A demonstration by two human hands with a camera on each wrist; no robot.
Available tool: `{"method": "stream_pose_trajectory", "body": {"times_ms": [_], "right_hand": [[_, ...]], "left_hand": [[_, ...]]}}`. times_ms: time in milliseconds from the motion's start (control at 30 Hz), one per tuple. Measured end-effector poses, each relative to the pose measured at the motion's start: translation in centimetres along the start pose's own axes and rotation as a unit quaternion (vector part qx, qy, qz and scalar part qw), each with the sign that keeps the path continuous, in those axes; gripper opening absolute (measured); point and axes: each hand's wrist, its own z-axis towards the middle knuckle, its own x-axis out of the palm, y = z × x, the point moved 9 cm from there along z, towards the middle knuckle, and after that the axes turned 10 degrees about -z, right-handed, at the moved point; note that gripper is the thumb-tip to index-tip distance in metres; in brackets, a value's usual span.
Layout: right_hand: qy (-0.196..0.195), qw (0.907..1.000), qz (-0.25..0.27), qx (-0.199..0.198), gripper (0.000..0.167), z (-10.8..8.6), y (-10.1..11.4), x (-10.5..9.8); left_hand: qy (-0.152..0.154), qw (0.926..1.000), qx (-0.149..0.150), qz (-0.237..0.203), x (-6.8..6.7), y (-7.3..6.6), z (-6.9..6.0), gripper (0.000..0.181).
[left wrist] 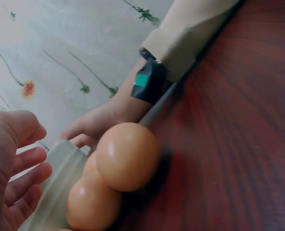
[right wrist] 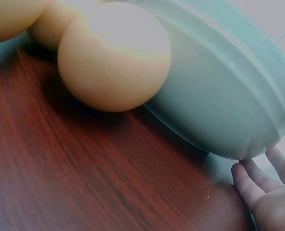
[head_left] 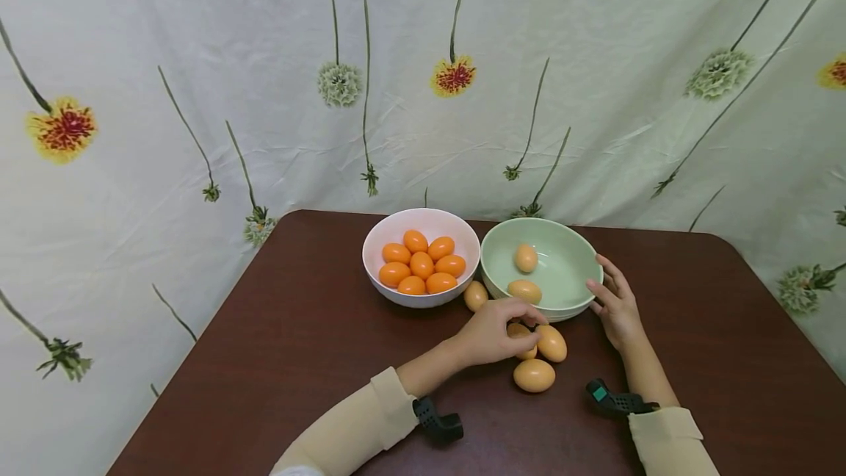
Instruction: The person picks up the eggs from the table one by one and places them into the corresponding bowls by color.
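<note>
My left hand (head_left: pixel 499 330) hovers over brown eggs on the table, thumb and fingers loosely bent; the left wrist view shows nothing between them. Beneath it lies a partly covered egg (head_left: pixel 521 342), with another egg (head_left: pixel 551 344) beside it and a nearer egg (head_left: pixel 534 375) in front. The green bowl (head_left: pixel 575 263) stands just beyond, with one egg (head_left: pixel 526 258) on its bottom and a second egg (head_left: pixel 525 291) by its near wall. On the bowl's right side, my right hand (head_left: pixel 617 307) touches the rim and outer wall with extended fingers.
A pale pink bowl (head_left: pixel 373 259) of several bright orange eggs (head_left: pixel 421 265) stands left of the green bowl. Between the two bowls, at their near side, sits one more brown egg (head_left: pixel 476 296). A flowered cloth (head_left: pixel 264 57) hangs behind the dark wooden table (head_left: pixel 317 314).
</note>
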Motion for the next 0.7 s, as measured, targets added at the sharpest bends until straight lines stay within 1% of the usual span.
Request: {"method": "stream_pose_trajectory", "body": {"times_ms": [233, 467, 533, 700], "right_hand": [[0.0, 1.0, 0.003, -0.002, 0.048, -0.1, 0.0, 0.0], [-0.002, 1.0, 0.005, -0.002, 0.047, -0.1, 0.0, -0.1], [-0.003, 1.0, 0.004, -0.002, 0.047, -0.1, 0.0, -0.1], [-0.001, 1.0, 0.002, -0.002, 0.047, -0.1, 0.1, 0.0]], "left_hand": [[0.044, 0.9987, 0.015, 0.022, 1.1, -0.4, -1.0, 0.024], [0.102, 0.994, 0.002, 0.041, 2.5, -0.8, -2.0, 0.027], [0.112, 0.9926, 0.006, 0.046, 2.8, -1.0, -2.2, 0.027], [0.124, 0.989, 0.015, 0.078, 3.3, -1.1, -2.6, 0.028]]}}
